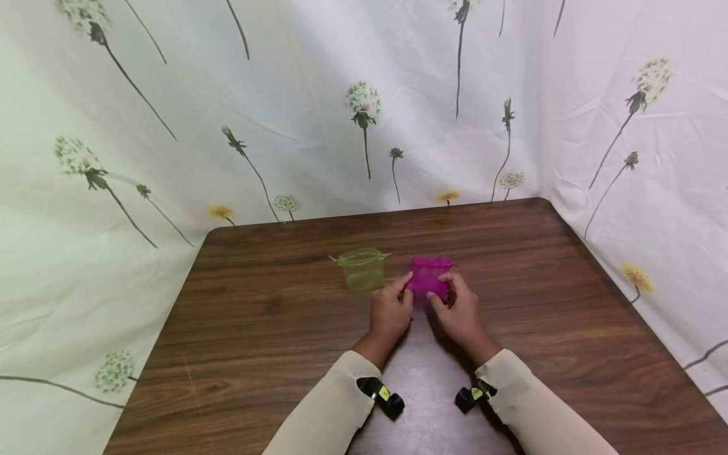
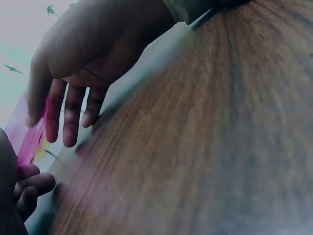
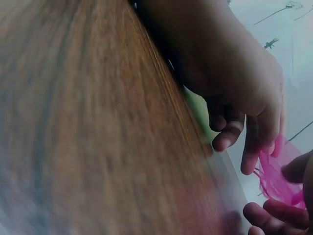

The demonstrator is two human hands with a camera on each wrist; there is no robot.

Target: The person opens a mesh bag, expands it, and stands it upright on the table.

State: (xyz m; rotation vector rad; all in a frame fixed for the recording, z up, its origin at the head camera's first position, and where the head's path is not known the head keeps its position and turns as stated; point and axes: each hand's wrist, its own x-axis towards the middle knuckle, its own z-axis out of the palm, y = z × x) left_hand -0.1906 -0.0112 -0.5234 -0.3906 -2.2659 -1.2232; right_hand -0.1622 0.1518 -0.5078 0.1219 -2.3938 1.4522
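Both hands hold a small sheer magenta drawstring pouch [image 1: 428, 276] just above the wooden table. My left hand [image 1: 390, 311] pinches its left side between thumb and forefinger. On the right side, my right hand [image 1: 463, 314] grips it with thumb and fingers. In the right wrist view the thin pink mesh [image 3: 279, 176] spans the gap between the hands. The left wrist view has the right hand [image 2: 90, 49] with thumb and forefinger at the pouch's edge and the other fingers hanging loosely. A green sheer drawstring pouch [image 1: 364, 277] lies left of the magenta one, beyond the left hand.
The dark brown wooden table [image 1: 256, 354] spreads out under both arms. White cloth [image 1: 318, 145] printed with dandelions hangs behind it and along the sides. Black wrist cameras [image 1: 389, 402] sit on straps at both cuffs.
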